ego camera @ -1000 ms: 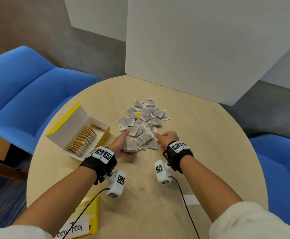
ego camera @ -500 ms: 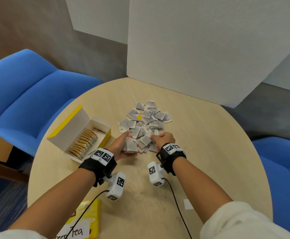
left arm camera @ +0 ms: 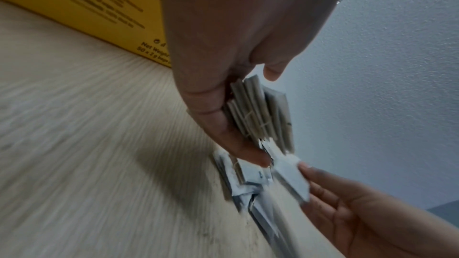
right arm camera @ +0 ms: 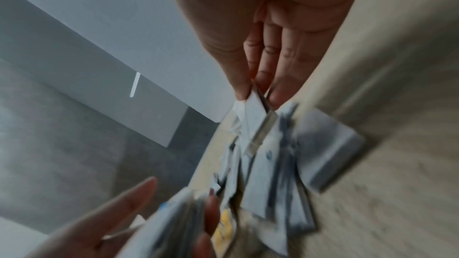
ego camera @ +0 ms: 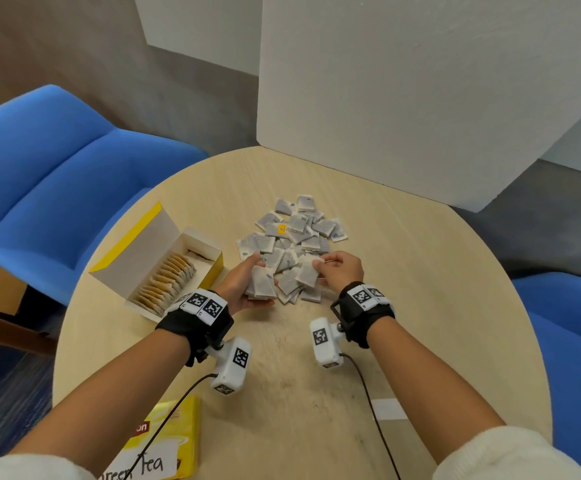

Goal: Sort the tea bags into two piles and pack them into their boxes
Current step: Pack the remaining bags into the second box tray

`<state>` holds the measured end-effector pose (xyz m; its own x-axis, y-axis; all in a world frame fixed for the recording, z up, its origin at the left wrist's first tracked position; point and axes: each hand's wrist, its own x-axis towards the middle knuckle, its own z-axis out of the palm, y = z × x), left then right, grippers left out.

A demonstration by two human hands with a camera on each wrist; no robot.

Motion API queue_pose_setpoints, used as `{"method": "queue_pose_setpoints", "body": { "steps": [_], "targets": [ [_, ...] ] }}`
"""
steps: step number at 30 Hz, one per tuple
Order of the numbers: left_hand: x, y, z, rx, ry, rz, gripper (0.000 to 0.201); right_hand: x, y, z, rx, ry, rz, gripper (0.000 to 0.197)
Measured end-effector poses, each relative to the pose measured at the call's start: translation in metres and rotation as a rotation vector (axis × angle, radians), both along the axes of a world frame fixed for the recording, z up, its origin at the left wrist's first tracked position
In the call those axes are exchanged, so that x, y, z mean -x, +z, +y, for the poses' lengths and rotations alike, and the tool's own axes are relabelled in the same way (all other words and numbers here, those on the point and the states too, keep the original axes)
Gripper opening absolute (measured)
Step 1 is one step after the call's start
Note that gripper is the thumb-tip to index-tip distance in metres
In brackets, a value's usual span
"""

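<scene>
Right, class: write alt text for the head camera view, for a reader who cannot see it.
On a round wooden table, the left hand holds a stack of grey tea bags while the right hand pinches one tea bag from a loose pile. An open yellow box, part-filled with tan bags, stands left.

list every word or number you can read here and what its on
"Green Tea", first letters cut off: handwritten white label on the closed yellow box.
"...on": red logo end, same box.
"Net Weigh...", "x 2 g bags": side of the open yellow box; other print blurred.
Tea bag tags: unreadable.
</scene>
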<state>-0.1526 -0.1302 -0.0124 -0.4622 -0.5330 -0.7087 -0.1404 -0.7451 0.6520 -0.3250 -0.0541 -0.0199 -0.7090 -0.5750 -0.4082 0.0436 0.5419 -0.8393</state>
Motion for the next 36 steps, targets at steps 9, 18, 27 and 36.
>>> {"method": "queue_pose_setpoints", "body": {
  "steps": [9, 18, 27, 36],
  "targets": [
    [0.014, 0.009, 0.015, -0.029, -0.115, 0.180, 0.060, -0.033, 0.038, 0.007, 0.122, 0.255, -0.107, 0.012],
    [0.004, 0.014, 0.020, 0.123, -0.164, 0.213, 0.028, -0.063, 0.027, 0.000, 0.158, 0.084, -0.070, 0.030],
    [0.021, 0.012, 0.030, 0.201, -0.167, 0.128, 0.051, -0.097, 0.043, -0.006, 0.132, 0.264, -0.088, 0.052],
    [-0.003, 0.014, 0.019, 0.423, -0.433, 0.012, 0.080, -0.070, 0.046, 0.007, 0.034, 0.615, -0.129, 0.050]
  ]
}}
